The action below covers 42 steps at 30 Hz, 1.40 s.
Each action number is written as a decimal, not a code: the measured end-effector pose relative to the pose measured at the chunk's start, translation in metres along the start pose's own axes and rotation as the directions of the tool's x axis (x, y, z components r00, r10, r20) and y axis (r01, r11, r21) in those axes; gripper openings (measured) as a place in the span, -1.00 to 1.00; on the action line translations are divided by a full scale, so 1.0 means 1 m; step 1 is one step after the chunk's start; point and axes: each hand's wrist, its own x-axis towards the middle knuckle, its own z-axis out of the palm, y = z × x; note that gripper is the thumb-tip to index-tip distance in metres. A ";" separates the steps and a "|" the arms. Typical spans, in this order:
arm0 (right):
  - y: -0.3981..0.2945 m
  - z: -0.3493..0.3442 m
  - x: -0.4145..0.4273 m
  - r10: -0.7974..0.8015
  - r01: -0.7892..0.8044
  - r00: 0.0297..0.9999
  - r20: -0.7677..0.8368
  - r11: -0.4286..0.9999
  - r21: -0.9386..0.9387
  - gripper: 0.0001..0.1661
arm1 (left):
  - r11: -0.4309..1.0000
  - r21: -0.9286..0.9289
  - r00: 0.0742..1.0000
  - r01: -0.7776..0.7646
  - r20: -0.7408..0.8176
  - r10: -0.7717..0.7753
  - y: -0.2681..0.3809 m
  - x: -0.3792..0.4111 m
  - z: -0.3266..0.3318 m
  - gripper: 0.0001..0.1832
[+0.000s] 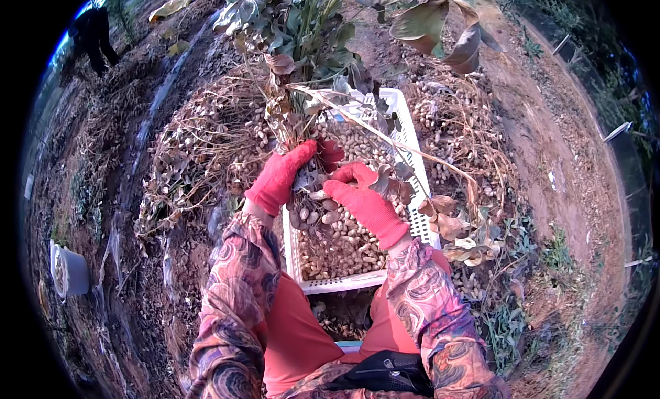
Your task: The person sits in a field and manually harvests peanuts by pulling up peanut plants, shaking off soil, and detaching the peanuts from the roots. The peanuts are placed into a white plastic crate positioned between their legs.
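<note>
My left hand (283,174), in a red knit glove, is closed around the stem bases of a leafy peanut plant (304,43). The plant points away from me, leaves outward, with its roots and pods hanging on my side of the fist. My right hand (363,200), in a matching glove, has thumb and fingers curled together beside a pale peanut pod (318,194) on those roots. Whether its fingertips grip that pod is hidden. Below both hands stands a white slatted plastic crate (344,283), holding many loose peanuts (350,244).
Uprooted peanut plants lie in heaps left (206,136) and right (459,120) of the crate. A dry stalk (381,133) crosses over the crate. A white bucket (72,271) is at far left, and a person in dark clothes (95,38) bends at upper left.
</note>
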 end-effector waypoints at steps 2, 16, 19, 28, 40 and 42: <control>-0.001 0.007 -0.002 0.092 -0.093 0.996 0.017 0.993 0.075 -0.69 | 0.996 0.087 0.999 0.029 -0.036 -0.026 0.000 -0.001 0.000 -0.58; -0.014 0.012 -0.009 -0.186 0.187 0.982 0.028 0.955 -0.231 -0.58 | 0.862 0.487 0.954 -0.139 -0.168 0.249 -0.040 0.027 -0.001 -0.75; -0.049 0.027 -0.046 -0.540 0.608 0.776 0.327 0.779 -0.154 -0.55 | 0.640 0.768 0.818 0.012 -0.375 0.436 -0.051 0.047 -0.027 -0.67; 0.001 -0.015 -0.011 -0.033 0.038 0.999 0.038 0.990 -0.135 -0.74 | 0.808 0.590 0.976 0.009 -0.180 0.120 -0.027 0.020 -0.021 -0.71; -0.018 0.023 -0.023 -0.194 0.243 0.970 0.148 0.704 -0.667 -0.66 | 0.696 0.716 0.856 0.058 -0.395 0.335 -0.047 0.033 -0.010 -0.67; -0.032 0.014 -0.043 -0.210 0.311 0.948 0.239 0.776 -0.549 -0.69 | 0.621 0.768 0.773 0.160 -0.489 0.405 -0.053 0.039 -0.003 -0.60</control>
